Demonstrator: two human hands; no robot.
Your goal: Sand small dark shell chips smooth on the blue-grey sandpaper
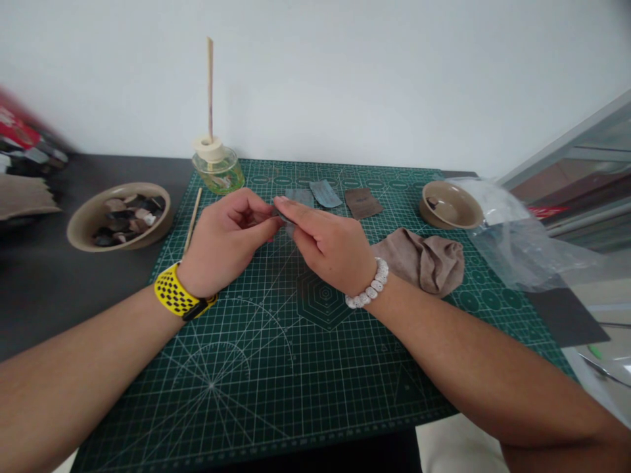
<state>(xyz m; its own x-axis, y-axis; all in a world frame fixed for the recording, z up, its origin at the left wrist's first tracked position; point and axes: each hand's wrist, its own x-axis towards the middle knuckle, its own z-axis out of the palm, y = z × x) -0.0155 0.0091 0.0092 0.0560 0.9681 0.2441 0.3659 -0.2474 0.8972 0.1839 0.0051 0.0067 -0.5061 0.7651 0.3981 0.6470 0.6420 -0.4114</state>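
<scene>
Above the middle of the green cutting mat [246, 368], my two hands meet at the fingertips. My left hand [221, 240] is closed in a pinch around something small, mostly hidden by the fingers. Against it, my right hand [332, 246] presses a thin dark grey piece of sandpaper [286, 218], its fingers held together. Just behind the hands lie a grey sandpaper piece [300, 196], a blue-grey sandpaper piece [326, 194] and a brown sandpaper piece [363, 202]. A crumpled brown cloth [426, 259] rests beside my right wrist.
At left stands a tan bowl [79, 230] of dark and brown stone-like chunks. A smaller bowl [461, 207] at right has one small dark piece in it, next to a clear plastic bag [527, 253]. A reed diffuser [219, 171] and a thin wooden stick [193, 220] are at back left.
</scene>
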